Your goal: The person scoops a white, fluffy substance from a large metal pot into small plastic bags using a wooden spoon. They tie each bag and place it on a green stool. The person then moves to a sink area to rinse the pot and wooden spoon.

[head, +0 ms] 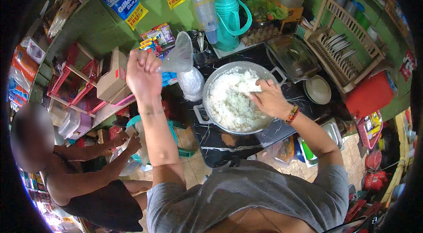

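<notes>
My left hand (144, 69) is raised to the left of the pot, fingers curled around one end of a clear plastic bag (181, 53). A wide, two-handled metal pot (211, 118) stands on the black marbled tabletop and holds cooked white rice (231, 105). Over the pot's right part, my right hand (272, 100) grips a small white object (250, 86); it blends with the rice, so I cannot tell exactly what it is. A white plastic-wrapped bundle (191, 84) sits between the pot and my left forearm.
Behind the pot stands a turquoise jug (228, 18) beside hanging stacked plastic cups (203, 5). A lidded pan (294, 58), stacked plates (317, 89) and a dish rack (347, 43) are to the right. At left, another person (96, 190) works near a turquoise plastic stool (172, 132).
</notes>
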